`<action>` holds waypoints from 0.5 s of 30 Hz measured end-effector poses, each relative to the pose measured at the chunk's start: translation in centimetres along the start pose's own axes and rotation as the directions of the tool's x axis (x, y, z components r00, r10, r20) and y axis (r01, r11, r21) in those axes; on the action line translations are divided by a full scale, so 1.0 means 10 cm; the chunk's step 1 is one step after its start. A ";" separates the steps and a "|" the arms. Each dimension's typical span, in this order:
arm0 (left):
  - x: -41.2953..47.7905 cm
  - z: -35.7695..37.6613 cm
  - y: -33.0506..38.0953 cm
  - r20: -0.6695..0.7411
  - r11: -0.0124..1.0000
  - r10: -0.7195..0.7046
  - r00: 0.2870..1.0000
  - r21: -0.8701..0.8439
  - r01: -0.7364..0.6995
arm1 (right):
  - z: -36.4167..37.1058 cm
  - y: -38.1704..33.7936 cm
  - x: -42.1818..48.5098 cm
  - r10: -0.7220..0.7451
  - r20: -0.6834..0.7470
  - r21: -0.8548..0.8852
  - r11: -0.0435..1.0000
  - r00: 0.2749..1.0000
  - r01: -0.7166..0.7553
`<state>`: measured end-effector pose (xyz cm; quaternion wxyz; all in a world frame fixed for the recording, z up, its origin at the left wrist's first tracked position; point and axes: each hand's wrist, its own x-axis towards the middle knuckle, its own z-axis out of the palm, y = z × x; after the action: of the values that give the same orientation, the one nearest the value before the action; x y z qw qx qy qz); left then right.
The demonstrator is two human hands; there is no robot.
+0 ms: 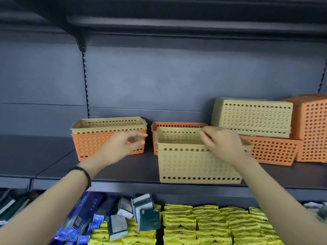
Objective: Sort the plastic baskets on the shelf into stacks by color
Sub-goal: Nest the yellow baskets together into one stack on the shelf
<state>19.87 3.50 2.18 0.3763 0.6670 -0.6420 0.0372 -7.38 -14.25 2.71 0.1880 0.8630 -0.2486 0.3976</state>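
Note:
On the dark shelf a beige basket is nested in an orange basket at the left. In the middle stands a stack of beige baskets with an orange basket behind it. My right hand rests on the stack's top rim, fingers pinching its far edge. My left hand hovers in front of the left orange basket, fingers apart and holding nothing. At the right, upturned beige baskets lie on an orange basket, beside upturned orange baskets.
A grey back panel and an upper shelf close the space above. Below the shelf edge lie blue boxes, dark green packets and several yellow packets. Bare shelf surface stretches left of the baskets.

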 end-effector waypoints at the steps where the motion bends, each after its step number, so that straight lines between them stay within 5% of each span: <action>1: 0.01 -0.10 -0.13 -0.012 0.997 0.014 1.000 0.078 -0.013 | 0.05 -0.20 0.12 -0.021 0.027 0.019 1.000 0.999 0.020; 4: 0.01 -0.38 -0.55 -0.063 0.914 0.107 0.992 0.398 -0.073 | 0.21 -0.81 0.44 -0.071 0.085 0.095 0.994 0.994 0.063; 6: 0.00 -0.57 -0.80 -0.014 0.757 0.191 0.981 0.638 -0.139 | 0.33 -1.13 0.59 -0.082 0.134 0.122 0.990 0.988 0.066; 9: -0.03 -0.83 -1.16 0.010 0.612 0.172 0.985 0.782 -0.115 | 0.46 -1.47 0.81 -0.093 0.234 0.157 0.986 0.968 0.057; 12: -0.06 -1.00 -1.47 -0.068 0.642 0.116 0.991 0.766 -0.022 | 0.53 -1.71 1.12 -0.101 0.399 0.189 0.982 0.911 0.026; 15: -0.01 -1.09 -1.73 -0.170 0.823 -0.049 0.984 0.551 0.136 | 0.68 -1.81 1.49 -0.043 0.490 0.197 0.978 0.871 -0.062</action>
<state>39.85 7.73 2.04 0.2119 0.7736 -0.5400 0.2549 15.50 -7.41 7.88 0.0261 0.9491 -0.2499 0.1897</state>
